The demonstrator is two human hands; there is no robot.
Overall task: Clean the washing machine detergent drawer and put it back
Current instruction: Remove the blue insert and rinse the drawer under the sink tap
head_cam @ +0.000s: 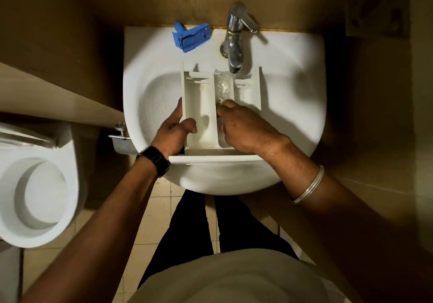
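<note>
White three-compartment drawer (201,106) in sink (293,73), water filling middle compartment

white detergent drawer (201,106) across sink basin (293,68), middle compartment under running water

Dim warm light, bright sink (293,73), hard shadows, dark bowed edges

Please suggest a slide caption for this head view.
Left hand steadies the detergent drawer in the sink while the right hand scrubs under the running tap.
</note>
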